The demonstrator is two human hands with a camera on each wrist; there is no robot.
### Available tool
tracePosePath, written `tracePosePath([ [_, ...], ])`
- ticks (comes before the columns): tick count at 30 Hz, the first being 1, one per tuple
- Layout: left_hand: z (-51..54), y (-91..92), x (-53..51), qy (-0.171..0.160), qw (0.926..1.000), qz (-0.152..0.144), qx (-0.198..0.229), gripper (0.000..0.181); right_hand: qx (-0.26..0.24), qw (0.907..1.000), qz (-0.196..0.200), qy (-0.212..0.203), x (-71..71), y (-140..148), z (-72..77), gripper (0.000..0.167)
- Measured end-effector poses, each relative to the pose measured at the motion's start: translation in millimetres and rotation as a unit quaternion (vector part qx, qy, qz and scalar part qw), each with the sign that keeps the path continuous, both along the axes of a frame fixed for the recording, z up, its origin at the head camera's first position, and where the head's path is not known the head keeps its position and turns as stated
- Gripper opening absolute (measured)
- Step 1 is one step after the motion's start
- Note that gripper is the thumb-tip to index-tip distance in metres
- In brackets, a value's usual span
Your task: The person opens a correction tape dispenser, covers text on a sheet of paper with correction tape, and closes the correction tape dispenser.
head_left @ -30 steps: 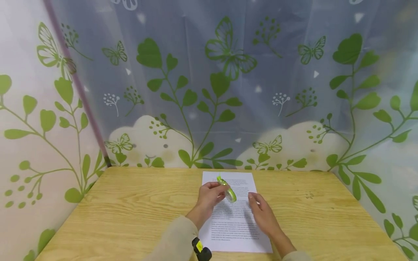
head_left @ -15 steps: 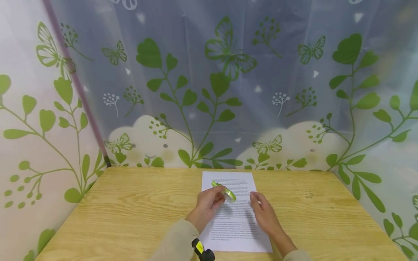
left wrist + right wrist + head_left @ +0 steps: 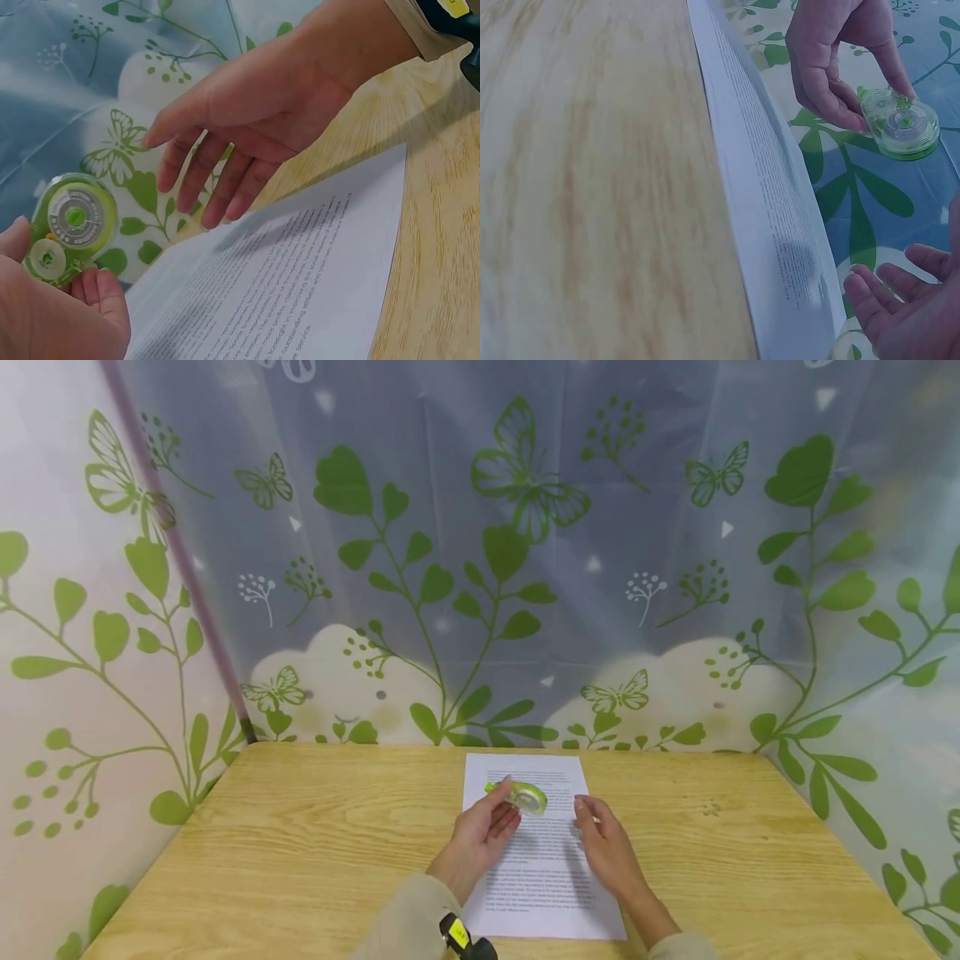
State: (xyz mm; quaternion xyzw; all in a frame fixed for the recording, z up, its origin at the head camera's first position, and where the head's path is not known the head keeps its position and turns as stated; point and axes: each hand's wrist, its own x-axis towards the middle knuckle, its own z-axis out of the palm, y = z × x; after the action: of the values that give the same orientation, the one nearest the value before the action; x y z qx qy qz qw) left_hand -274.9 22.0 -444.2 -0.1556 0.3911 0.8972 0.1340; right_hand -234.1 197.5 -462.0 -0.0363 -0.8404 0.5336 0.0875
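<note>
A clear and green correction tape dispenser (image 3: 528, 798) is pinched between the thumb and fingers of my left hand (image 3: 474, 837), held above the printed sheet (image 3: 536, 881). Its round reels face up toward the left wrist camera, where the dispenser (image 3: 73, 225) shows a grey wheel with a green hub. Beside the sheet's right edge, my right hand (image 3: 606, 850) hovers with loosely bent, spread fingers and nothing in them. In the right wrist view, the fingers of this right hand (image 3: 907, 307) stand apart from the dispenser (image 3: 901, 126).
The sheet lies on a light wooden table (image 3: 315, 843), whose bare wood extends to both sides. Behind the table hangs a curtain (image 3: 450, 568) with green leaves and butterflies. A black and yellow device (image 3: 463, 937) sits at my left wrist.
My left hand has turned the correction tape dispenser, so its flat side now shows more to the head camera. The right hand and the sheet have hardly moved.
</note>
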Motion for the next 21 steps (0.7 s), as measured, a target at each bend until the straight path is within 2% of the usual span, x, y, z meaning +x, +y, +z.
tracePosePath([
  [7,0.9,2.2,3.5,0.005,0.9996,0.004,0.028,0.031,-0.022,0.9997,-0.003,-0.003,0.4,-4,0.7,0.056],
  [13,-0.2,8.0,7.9,-0.001,0.9989,-0.001,0.046,0.032,-0.075,0.9971,-0.012,-0.006,-2.4,-7,4.0,0.054],
  [21,-1.1,15.2,11.5,-0.015,0.9992,-0.010,0.036,0.036,-0.127,0.9910,-0.042,0.001,-4.7,-15,10.4,0.059],
])
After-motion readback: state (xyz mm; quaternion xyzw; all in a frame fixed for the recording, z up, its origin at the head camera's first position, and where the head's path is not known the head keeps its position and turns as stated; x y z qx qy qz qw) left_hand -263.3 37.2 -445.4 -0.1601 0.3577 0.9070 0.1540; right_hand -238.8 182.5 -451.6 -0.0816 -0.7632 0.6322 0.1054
